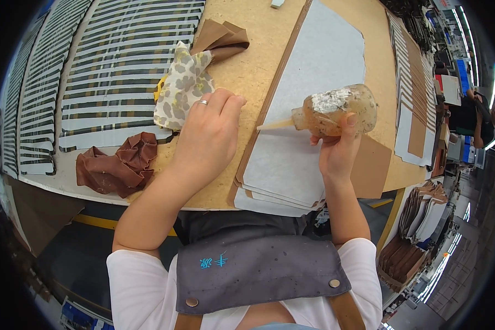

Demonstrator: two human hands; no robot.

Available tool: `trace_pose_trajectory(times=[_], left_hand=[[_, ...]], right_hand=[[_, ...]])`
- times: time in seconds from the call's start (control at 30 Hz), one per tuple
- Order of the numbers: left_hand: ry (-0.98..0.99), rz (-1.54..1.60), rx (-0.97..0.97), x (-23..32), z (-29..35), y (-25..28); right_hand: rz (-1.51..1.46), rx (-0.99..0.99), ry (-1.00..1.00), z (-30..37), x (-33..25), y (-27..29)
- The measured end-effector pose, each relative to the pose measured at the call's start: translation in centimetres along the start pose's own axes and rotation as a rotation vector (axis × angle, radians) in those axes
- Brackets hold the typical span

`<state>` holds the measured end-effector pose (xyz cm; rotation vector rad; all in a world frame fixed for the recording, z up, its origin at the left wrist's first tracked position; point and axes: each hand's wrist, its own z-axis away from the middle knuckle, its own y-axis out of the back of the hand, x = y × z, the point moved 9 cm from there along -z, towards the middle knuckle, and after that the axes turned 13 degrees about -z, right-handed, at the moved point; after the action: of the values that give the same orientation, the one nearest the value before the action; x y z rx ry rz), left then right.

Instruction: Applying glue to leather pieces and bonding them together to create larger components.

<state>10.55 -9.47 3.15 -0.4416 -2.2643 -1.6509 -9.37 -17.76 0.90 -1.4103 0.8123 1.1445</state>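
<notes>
My right hand (pixel 336 149) grips a clear, smeared glue bottle (pixel 335 111) lying sideways, its pointed nozzle aimed left over a stack of grey-and-brown card sheets (pixel 291 165). My left hand (pixel 209 135), with a ring on one finger, rests fingers curled on the wooden worktable (pixel 247 71), at the lower edge of a patterned cloth (pixel 182 88). The cloth is cream with grey blotches and lies bunched. I cannot tell whether the fingers pinch the cloth or only touch it.
A crumpled brown rag (pixel 118 168) lies at the table's near left. Folded brown card (pixel 220 38) sits behind the cloth. Rows of striped card strips (pixel 121 66) cover the left side. More card stacks (pixel 418 110) stand at right, with another person (pixel 478 118) beyond.
</notes>
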Motion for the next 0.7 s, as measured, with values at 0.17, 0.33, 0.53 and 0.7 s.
trace_pose_trajectory(times=[0.17,0.33,0.53,0.7], left_hand=[[0.0,-0.005,-0.001,0.0,0.0,-0.1],[-0.007,0.001,0.003,0.0,0.0,0.0],[-0.003,-0.015,0.003,-0.1,-0.1,-0.2],[-0.005,-0.002,0.004,0.0,-0.1,-0.1]], right_hand=[[0.118,-0.07,0.129,-0.3,-1.1,-0.6],[0.115,-0.13,0.083,0.9,-0.7,-1.5],[0.087,-0.145,-0.001,2.4,0.3,-1.5],[0.099,-0.089,-0.017,4.1,0.9,-1.2]])
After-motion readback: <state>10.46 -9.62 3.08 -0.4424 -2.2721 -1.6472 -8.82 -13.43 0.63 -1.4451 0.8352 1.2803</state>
